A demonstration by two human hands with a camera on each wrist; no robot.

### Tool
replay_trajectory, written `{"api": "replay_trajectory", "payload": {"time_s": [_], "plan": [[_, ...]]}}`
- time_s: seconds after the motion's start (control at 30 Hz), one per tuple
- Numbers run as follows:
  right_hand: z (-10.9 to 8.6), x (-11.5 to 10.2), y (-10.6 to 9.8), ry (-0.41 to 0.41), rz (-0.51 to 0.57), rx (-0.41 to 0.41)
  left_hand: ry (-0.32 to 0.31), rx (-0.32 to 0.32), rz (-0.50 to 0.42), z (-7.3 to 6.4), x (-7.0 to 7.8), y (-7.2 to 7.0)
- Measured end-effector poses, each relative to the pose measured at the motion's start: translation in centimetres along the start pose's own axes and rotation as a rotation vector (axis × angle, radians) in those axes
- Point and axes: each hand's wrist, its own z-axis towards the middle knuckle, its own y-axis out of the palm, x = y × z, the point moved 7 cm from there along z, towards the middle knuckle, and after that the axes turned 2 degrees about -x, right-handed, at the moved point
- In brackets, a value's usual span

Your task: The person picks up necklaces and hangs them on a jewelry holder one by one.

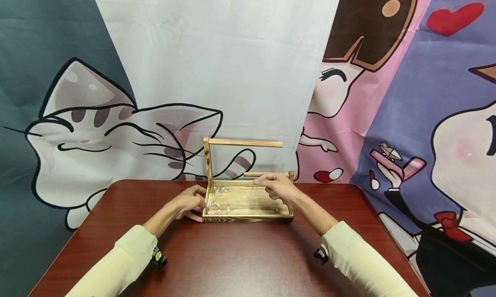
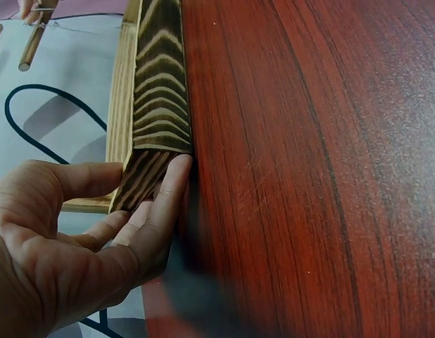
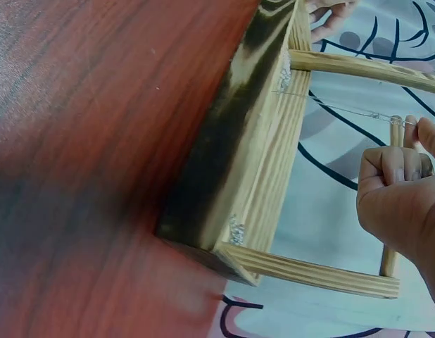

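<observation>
Right now, a thin chain (image 3: pixel 344 109) is stretched from your pinched fingertips down toward the wooden tray (image 1: pixel 248 219), passing the free left end of the short bar (image 1: pixel 249 174); you can't tell whether it touches the bar. Your right hand (image 1: pixel 277 186) has its grip, thumb against finger, pinching the chain. Your left hand (image 1: pixel 190 203) grips the tray's left end by the near corner. Small trinkets (image 1: pixel 221 189) lie along the tray's left side. A taller bar (image 1: pixel 246 142) runs right from the post (image 1: pixel 208 163) at left. The desk (image 1: pixel 248 254) carries it all, and a cartoon cloth (image 1: pixel 217 51) hangs at the far side.
</observation>
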Motion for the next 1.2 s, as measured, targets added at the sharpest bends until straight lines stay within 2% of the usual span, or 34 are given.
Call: {"api": "replay_trajectory", "payload": {"time_s": [0.6,1.2], "plan": [[-0.4,-2.9,-1.7,-0.039,0.007,0.034,-0.006,-0.039,-0.040,0.3,-0.2,-0.3],[-0.7,-6.2,-2.4,-0.137,0.020,0.044,-0.015,-0.042,-0.070,0.3,-0.3,-0.4]]}}
